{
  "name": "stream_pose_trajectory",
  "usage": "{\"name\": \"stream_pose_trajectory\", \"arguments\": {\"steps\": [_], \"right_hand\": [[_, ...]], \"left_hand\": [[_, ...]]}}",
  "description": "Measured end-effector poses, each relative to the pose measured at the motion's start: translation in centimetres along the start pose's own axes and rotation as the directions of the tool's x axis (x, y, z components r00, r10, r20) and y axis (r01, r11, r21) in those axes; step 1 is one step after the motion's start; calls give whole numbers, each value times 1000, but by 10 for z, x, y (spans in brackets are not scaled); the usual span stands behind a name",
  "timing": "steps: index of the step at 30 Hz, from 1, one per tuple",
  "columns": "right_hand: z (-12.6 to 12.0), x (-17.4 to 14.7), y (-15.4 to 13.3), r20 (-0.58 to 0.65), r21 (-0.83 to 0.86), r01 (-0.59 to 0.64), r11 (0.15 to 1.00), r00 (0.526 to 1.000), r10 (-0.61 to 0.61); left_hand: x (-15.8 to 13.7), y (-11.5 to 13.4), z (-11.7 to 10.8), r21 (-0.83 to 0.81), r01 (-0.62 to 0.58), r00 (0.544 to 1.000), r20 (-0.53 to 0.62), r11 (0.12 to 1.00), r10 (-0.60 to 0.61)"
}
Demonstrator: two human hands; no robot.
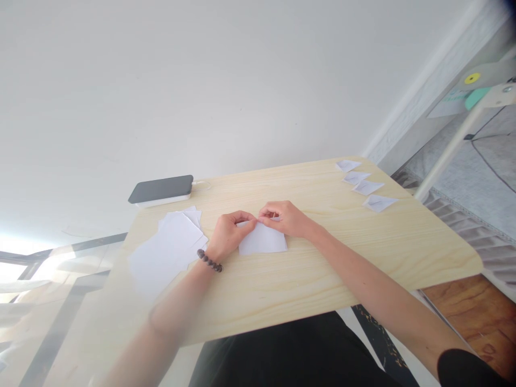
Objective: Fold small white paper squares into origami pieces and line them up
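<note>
A white sheet of paper (263, 239), folded to a small rectangle, lies on the wooden table in front of me. Both hands pinch its far edge near the middle, with fingertips almost meeting. My left hand (229, 232), with a dark beaded bracelet at the wrist, is closed on the paper's left part. From the right, my right hand (285, 218) grips the same edge with thumb and fingers. The fingers cover part of the far edge, so its fold there is hidden.
Loose white sheets (171, 250) lie piled to the left. A dark-topped box-like device (162, 189) with a white cable stands at the back left. Several folded paper pieces (368, 187) sit in a row at the far right. A wall rises behind the table (322, 285).
</note>
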State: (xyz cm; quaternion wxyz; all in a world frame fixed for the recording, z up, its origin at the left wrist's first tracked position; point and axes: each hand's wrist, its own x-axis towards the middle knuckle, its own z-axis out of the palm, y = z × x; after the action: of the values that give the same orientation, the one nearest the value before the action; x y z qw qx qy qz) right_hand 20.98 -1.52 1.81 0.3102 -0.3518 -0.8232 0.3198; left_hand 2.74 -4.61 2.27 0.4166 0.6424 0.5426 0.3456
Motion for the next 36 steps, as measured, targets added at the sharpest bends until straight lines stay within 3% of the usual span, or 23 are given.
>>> {"name": "stream_pose_trajectory", "arguments": {"steps": [8, 15, 29, 36], "right_hand": [[-10, -1, 0, 114, -82, 36, 996, 993, -27], [-21, -3, 4, 143, -90, 41, 995, 989, -28], [-34, -5, 15, 178, -82, -66, 994, 981, 80], [-28, -6, 12, 175, -79, -72, 994, 981, 85]], "left_hand": [[0, 3, -1, 129, -59, 998, 41, 990, 54], [2, -1, -6, 177, -70, 996, 74, 982, 58], [4, -2, -14, 174, 31, 993, 108, 984, -51], [7, -5, -11, 35, 54, 996, 68, 998, -56]]}}
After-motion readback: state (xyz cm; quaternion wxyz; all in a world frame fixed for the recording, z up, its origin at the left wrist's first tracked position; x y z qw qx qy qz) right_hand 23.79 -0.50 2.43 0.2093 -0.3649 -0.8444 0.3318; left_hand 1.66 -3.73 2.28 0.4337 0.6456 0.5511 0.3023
